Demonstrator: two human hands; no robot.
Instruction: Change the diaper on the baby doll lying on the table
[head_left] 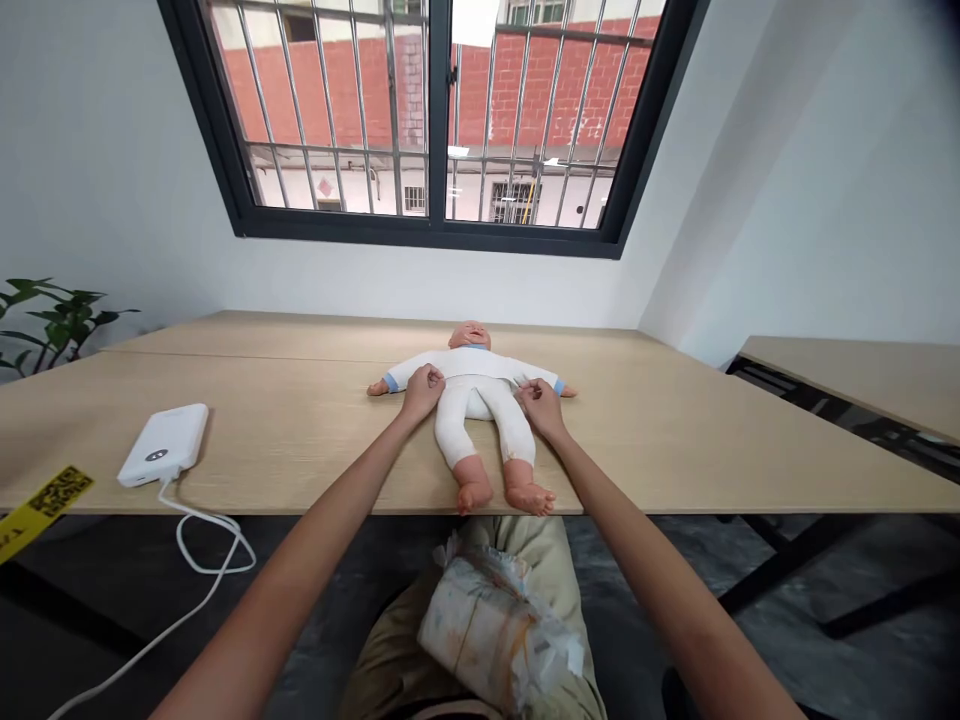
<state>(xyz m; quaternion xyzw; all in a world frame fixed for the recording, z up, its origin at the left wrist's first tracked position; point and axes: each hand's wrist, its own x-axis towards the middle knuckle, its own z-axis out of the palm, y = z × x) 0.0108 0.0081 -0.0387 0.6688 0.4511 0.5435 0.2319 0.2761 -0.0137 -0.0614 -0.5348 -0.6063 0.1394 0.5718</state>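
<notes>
A baby doll lies on its back on the table, head towards the window and feet at the near edge. Its arms stretch out sideways. It wears a white long-sleeved top with blue cuffs and collar; white fabric also covers its hips and upper legs. At the top's lower left edge, my left hand is closed in a pinch on the cloth. My right hand pinches the same top's edge on the other side, beside the doll's hip. The fingertips partly hide the gripped cloth.
On the left of the wooden table lies a white power bank with a white cable hanging over the edge. A crinkled plastic-wrapped package rests on my lap. A plant stands far left; a second table is at right.
</notes>
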